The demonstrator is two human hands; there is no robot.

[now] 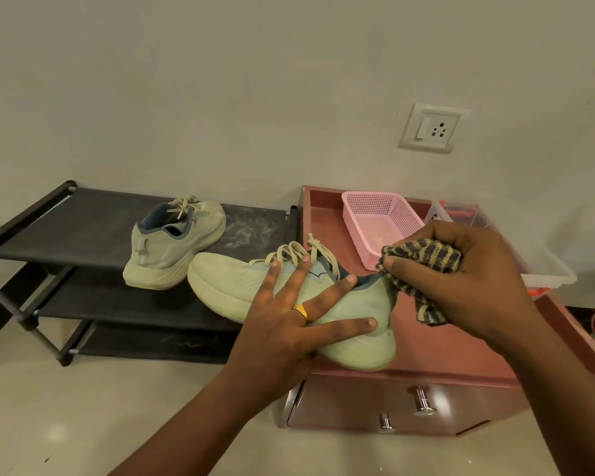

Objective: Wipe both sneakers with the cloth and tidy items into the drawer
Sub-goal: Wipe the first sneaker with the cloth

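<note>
A pale green sneaker (227, 283) lies across the gap between the black shoe rack and the reddish drawer unit (437, 341), heel toward me. My left hand (289, 314) rests on its side with fingers spread straight. My right hand (468, 280) grips a bunched yellow-and-dark checked cloth (423, 255) against the sneaker's heel collar; a tail of cloth hangs below. The second sneaker (172, 242) stands on the rack's top shelf, heel toward me. The drawer front (375, 403) with two metal knobs looks closed.
A black three-tier shoe rack (83, 231) stands at left, its top shelf dusty. An empty pink mesh basket (378, 221) and a clear plastic tray (547, 266) sit on the drawer unit. A wall socket (433, 128) is above. Pale floor lies below.
</note>
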